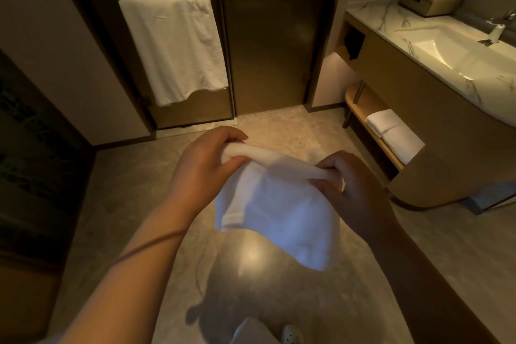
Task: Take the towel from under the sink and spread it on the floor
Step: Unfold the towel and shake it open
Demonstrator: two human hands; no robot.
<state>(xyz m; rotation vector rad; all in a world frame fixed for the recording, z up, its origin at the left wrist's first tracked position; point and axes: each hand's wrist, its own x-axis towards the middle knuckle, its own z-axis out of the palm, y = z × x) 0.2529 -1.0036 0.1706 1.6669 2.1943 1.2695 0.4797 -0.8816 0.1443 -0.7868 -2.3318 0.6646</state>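
Observation:
A white folded towel hangs in the air above the stone floor in the middle of the view. My left hand grips its upper left edge. My right hand pinches its upper right edge. The towel's lower part droops down, still partly folded. The sink sits in a marble counter at the right, with an open shelf below it.
Folded white towels lie on the shelf under the sink. A large white towel hangs on a bar across the glass door at the back. A wooden box stands on the counter. A shoe shows at the bottom edge.

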